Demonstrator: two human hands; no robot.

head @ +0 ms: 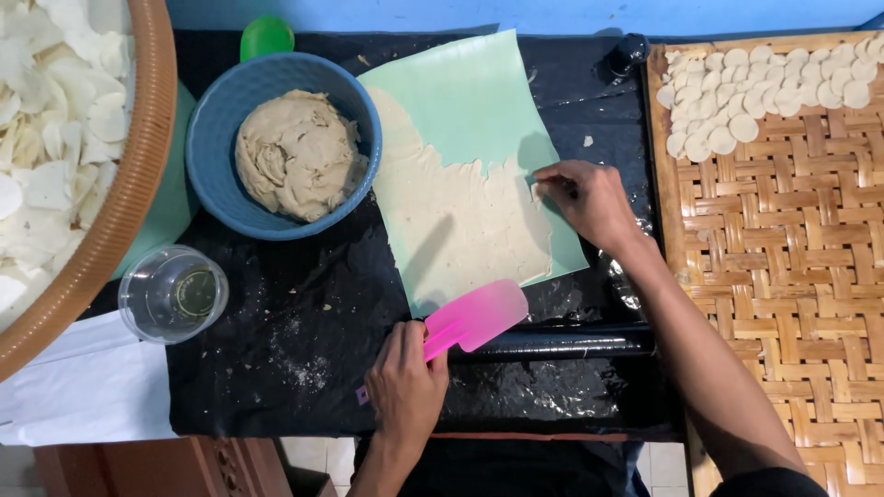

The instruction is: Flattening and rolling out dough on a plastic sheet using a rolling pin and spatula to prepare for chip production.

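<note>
Head view: dough (456, 225) thin, ragged-edged.

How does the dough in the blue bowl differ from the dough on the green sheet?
The dough in the blue bowl is a thick, lumpy mound, while the dough on the green sheet is spread into a thin, flat layer with a ragged upper edge. The mound sits untouched; the right hand touches the spread layer's edge, and the left hand holds a pink scraper at the sheet's lower edge. Both are the same pale beige.

Place: pretty clearly a small home food-making corner.
Clues: a bowl of dough (296, 152), a woven bamboo tray (783, 267) and cut rounds (769, 87) were seen.
</note>
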